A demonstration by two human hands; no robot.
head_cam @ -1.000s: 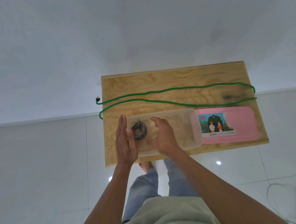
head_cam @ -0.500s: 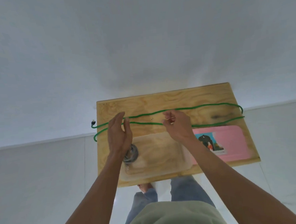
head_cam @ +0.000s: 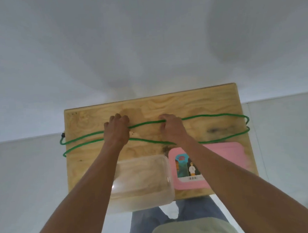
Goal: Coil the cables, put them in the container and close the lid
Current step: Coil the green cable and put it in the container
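Observation:
A long green cable [head_cam: 212,116] lies in two long loops across the wooden table [head_cam: 185,103]. My left hand [head_cam: 116,130] is closed on the far strand left of centre. My right hand [head_cam: 171,127] grips the same strand a little to the right. The clear plastic container [head_cam: 144,181] stands open at the table's near edge, partly under my left forearm. The grey coiled cable seen in it earlier is hidden by that arm. The pink lid [head_cam: 229,156] with a picture label lies flat to the right of the container, partly under my right forearm.
The cable's left end with a black plug [head_cam: 62,135] hangs over the table's left edge. White tiled floor surrounds the table, and a white wall rises behind it. My legs and feet show below the near edge.
Both hands left the container, reached forward across the table, and closed on the far strand of the green cable. The view has tilted and moved closer to the table.

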